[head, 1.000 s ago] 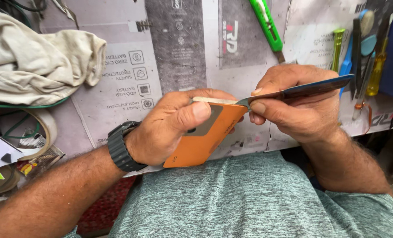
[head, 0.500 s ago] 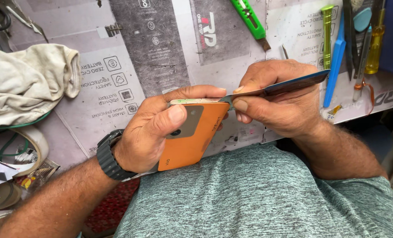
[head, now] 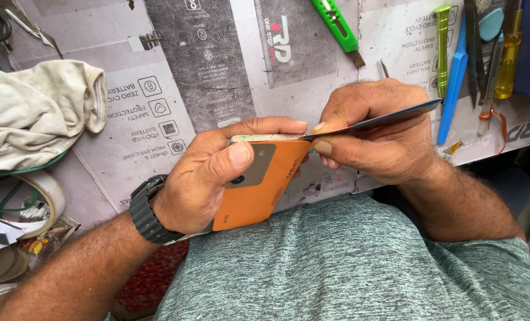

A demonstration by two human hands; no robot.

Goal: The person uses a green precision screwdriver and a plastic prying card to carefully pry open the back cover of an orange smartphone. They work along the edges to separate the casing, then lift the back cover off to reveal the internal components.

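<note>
I see the orange phone [head: 259, 190] held on edge above the bench's near edge, so its seam faces up. My left hand [head: 208, 178] clamps it; my right hand [head: 375, 134] pinches a thin dark card [head: 384, 119], tip in that seam. A green cutter [head: 336, 27] lies at the far edge.

Paper-covered bench [head: 175, 148]; rag [head: 36, 113], green cutter [head: 336, 27], blue pry tool [head: 453, 83], tape roll [head: 39, 196].

Orange phone [head: 263, 189]; dark blue card [head: 376, 119]; green cutter [head: 335, 25]; black watch [head: 145, 209]; off-white rag [head: 36, 113].
</note>
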